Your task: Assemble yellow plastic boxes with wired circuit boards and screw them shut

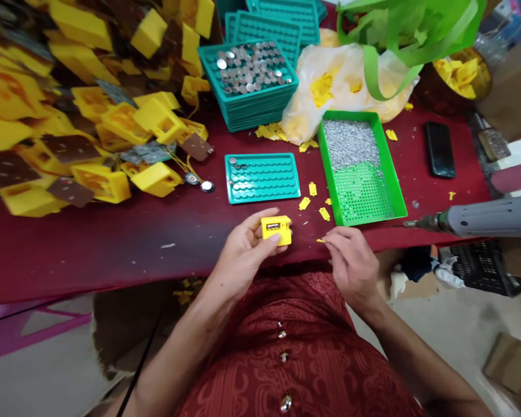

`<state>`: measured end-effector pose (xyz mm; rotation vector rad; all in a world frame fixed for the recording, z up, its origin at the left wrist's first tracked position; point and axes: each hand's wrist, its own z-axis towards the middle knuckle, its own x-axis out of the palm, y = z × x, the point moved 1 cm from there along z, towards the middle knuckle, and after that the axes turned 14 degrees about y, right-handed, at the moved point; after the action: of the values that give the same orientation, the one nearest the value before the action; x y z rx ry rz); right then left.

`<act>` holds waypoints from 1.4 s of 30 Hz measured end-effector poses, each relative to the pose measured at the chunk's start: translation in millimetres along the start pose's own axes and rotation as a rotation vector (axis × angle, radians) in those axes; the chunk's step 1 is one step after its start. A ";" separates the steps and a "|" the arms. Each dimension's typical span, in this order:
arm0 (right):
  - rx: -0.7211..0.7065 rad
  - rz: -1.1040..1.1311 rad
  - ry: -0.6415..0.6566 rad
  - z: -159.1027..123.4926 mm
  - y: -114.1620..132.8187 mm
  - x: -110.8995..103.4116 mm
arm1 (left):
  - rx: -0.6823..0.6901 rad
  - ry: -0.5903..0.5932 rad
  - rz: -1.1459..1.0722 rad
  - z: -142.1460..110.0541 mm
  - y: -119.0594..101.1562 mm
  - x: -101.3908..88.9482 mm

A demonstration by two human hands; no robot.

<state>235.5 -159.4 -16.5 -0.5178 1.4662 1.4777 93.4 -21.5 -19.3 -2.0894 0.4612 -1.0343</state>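
While you grip it, your left hand [243, 255]: closed on one yellow plastic housing [276, 229].
Your right hand [351, 266]: pinching one small yellow piece [320, 240].

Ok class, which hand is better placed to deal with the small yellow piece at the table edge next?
Probably the right hand: its fingertips are right at the small yellow piece, while the left hand is occupied gripping the yellow plastic housing.
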 end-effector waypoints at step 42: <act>0.266 0.528 0.531 51.7 33.1 11.2 | 0.129 0.063 0.488 -25.9 14.4 -4.0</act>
<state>219.2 -101.9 1.3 -0.3878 2.3176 1.5689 70.5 -40.5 -22.0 -1.7123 0.8615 -0.8150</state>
